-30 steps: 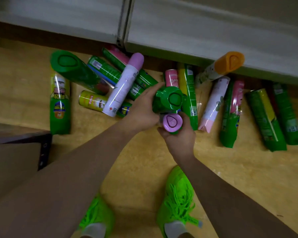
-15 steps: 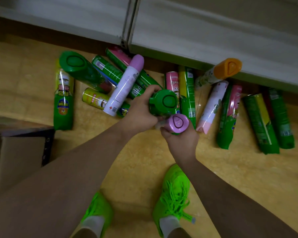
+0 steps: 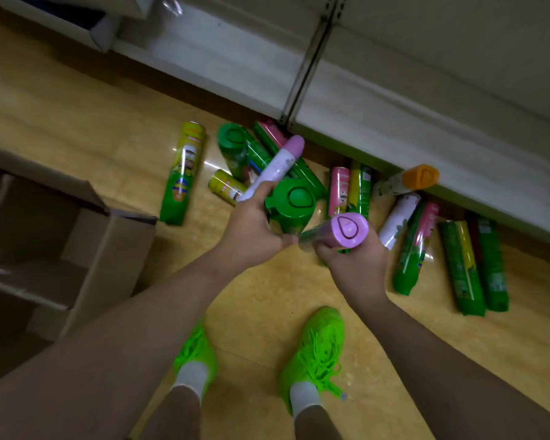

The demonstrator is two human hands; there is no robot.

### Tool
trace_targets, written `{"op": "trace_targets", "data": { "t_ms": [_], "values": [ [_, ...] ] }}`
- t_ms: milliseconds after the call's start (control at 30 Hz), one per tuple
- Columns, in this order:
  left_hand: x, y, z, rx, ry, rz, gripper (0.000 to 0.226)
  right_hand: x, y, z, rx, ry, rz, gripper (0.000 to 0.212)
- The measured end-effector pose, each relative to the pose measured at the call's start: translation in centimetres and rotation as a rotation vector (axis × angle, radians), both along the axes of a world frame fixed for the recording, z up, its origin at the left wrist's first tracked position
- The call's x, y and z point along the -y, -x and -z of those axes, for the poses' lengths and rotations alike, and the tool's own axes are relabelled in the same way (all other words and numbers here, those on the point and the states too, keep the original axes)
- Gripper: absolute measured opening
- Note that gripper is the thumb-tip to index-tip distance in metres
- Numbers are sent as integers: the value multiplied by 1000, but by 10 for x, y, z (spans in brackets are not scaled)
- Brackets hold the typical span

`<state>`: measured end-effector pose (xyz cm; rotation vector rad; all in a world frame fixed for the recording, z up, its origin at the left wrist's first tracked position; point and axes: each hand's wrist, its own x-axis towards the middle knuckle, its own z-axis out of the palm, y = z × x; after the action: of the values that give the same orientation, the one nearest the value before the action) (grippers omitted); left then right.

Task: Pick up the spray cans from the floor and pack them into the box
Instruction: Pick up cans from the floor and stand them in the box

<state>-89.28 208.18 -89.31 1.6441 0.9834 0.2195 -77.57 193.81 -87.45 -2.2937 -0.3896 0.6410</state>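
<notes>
We see a dim, warm-tinted scene, lit from overhead: small white glare spots sit on the glossy yellow floor (image 3: 77,100) beyond the left hand (image 3: 251,230), one at the far left edge and others among the cans past both hands. Motion blur smears the whole frame, softening labels on the cans to the right of the right hand (image 3: 356,265). The cardboard box (image 3: 86,249) left of the left hand lies in deep shadow. Wide-angle distortion tilts the shelf base (image 3: 394,122) and stretches our forearms toward the lower corners.
</notes>
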Motion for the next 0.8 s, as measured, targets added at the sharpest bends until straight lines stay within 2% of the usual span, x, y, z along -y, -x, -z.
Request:
{"op": "trace_targets", "data": {
  "t_ms": [133, 533, 667, 800],
  "values": [
    [-31, 51, -39, -113, -31, -81, 89, -38, 26, -41, 19, 7, -160, 42],
    [-119, 229, -168, -164, -159, -494, 83, -199, 164, -162, 34, -170, -609, 38],
    [-136, 289, -186, -177, -172, -613, 79, -233, 213, -181, 29, -214, -734, 40],
    [-145, 333, -173, -186, -163, -713, 82, -257, 254, -170, 28, -238, -826, 41]
  ]
}}
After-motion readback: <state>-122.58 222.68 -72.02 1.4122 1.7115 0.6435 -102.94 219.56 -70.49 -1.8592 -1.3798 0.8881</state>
